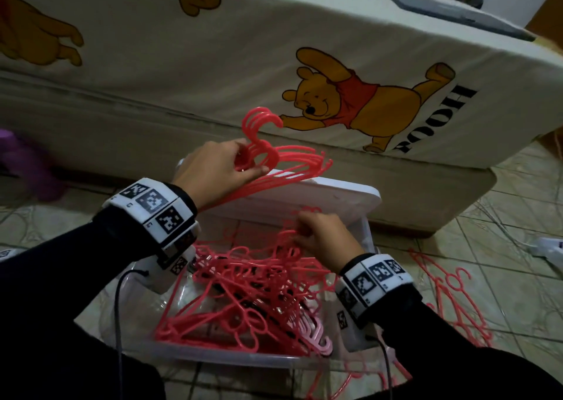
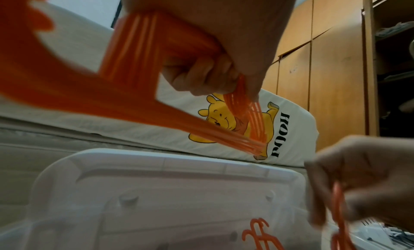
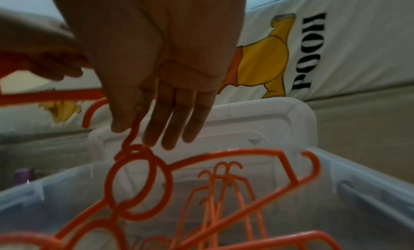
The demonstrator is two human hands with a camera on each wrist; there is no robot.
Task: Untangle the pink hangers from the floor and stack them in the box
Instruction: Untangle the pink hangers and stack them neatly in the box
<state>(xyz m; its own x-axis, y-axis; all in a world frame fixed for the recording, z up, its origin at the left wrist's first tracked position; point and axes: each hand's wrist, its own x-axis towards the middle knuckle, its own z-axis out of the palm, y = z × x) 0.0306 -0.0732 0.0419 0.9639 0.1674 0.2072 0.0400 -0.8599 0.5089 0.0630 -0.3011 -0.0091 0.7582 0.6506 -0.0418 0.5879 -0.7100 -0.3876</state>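
Note:
My left hand [image 1: 240, 163] grips a neat bundle of pink hangers [image 1: 292, 159] at their necks, hooks up, above the far end of the clear box [image 1: 243, 360]. In the left wrist view its fingers [image 2: 201, 73] curl round the bundle [image 2: 134, 59]. A tangled pile of pink hangers [image 1: 243, 296] fills the box. My right hand [image 1: 301, 232] reaches into the pile's far side. In the right wrist view its thumb and forefinger [image 3: 125, 124] pinch one hanger [image 3: 134, 181] by the stem of its hook, just above its ring, and the other fingers lie straight.
The box's white lid [image 1: 335, 192] leans upright behind it against a bed with a cartoon-bear sheet [image 1: 350, 101]. More pink hangers [image 1: 451, 293] lie on the tiled floor right of the box. A purple object [image 1: 21, 156] sits at far left.

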